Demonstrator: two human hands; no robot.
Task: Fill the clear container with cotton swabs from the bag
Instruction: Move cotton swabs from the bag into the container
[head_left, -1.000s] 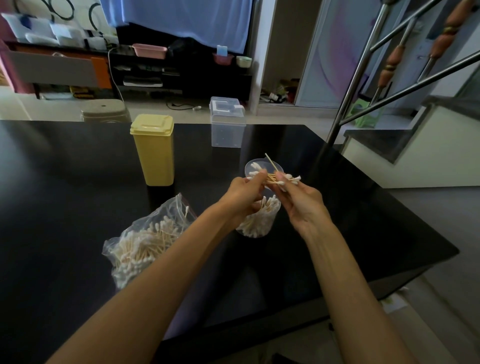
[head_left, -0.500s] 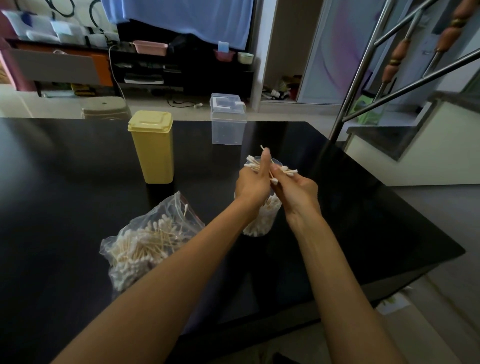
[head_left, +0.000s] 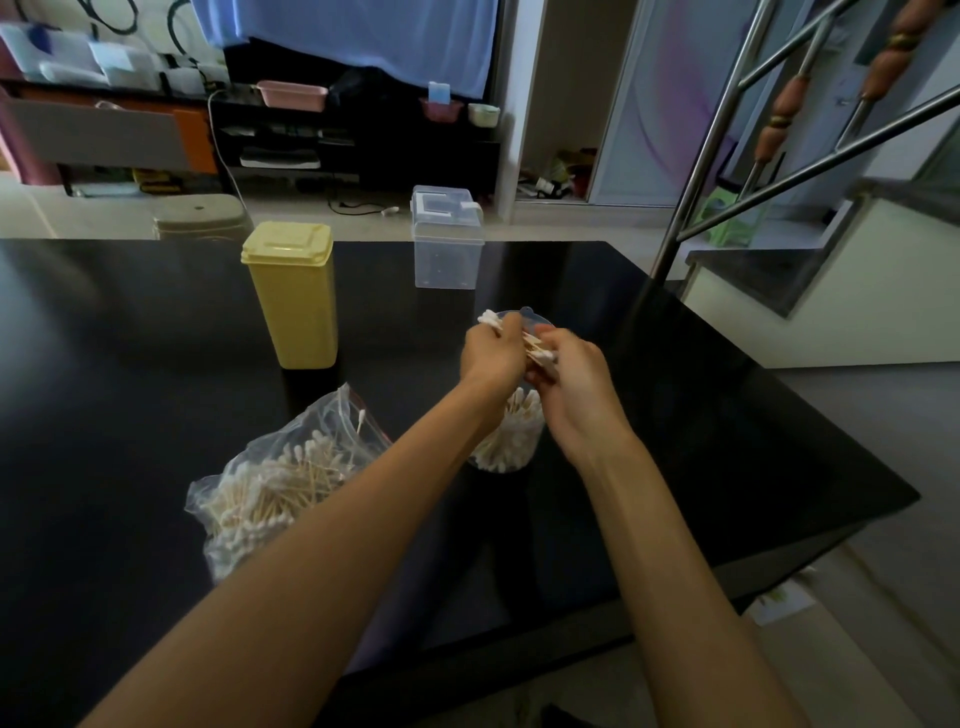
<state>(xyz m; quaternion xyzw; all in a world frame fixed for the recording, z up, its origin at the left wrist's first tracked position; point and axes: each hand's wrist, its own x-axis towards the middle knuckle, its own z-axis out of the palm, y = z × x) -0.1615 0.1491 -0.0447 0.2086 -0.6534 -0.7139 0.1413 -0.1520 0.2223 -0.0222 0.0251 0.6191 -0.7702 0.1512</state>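
Clearly, both hands were busy with one small bundle of cotton swabs (head_left: 535, 347) held right above the clear container (head_left: 511, 441), which stood on the dark tabletop (head_left: 156, 415) and already showed a good mass of white tips through its wall. The left hand (head_left: 491, 356) had its fingers curled round one end of the bundle, white tips poking out past them, and the right hand (head_left: 574, 376) pinched the other end. The bag (head_left: 280, 483), open-mouthed and well stocked, lay just to the left of the container, near the left forearm. To do this step well, the swabs probably wanted squaring up first, all sticks parallel, then tipping upright and lowering end-first into whatever gap remained, not dropped crosswise over the rim. Judging by the fill, space was getting tight, so a loose handful could jam or spill onto the tabletop. One hand steadying the container would have helped. A yellow lidded box (head_left: 293, 296) and a clear lidded box (head_left: 447, 244) stood farther back, well apart.
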